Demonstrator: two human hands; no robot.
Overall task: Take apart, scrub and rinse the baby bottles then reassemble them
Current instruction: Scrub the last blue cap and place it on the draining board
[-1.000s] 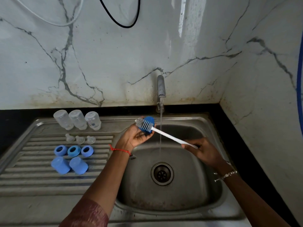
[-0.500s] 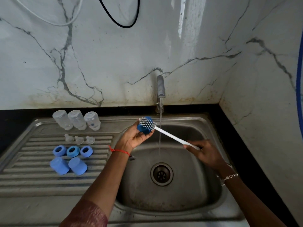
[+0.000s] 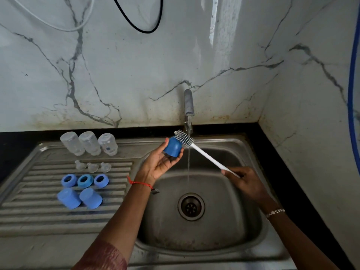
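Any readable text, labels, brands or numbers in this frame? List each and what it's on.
Nothing is legible.
Right-hand clear bottle on the drainboard: small bluish print, too blurred to read.
Blue cap in the left hand: no markings visible.
Brush in the right hand: no markings visible.

Left hand [image 3: 157, 164] holding dark blue plastic cap [image 3: 173, 147] over steel sink [image 3: 251, 191], right hand [image 3: 247, 182] gripping white-handled bottle brush [image 3: 206, 155], bristles touching cap's top under running tap [image 3: 188, 103]
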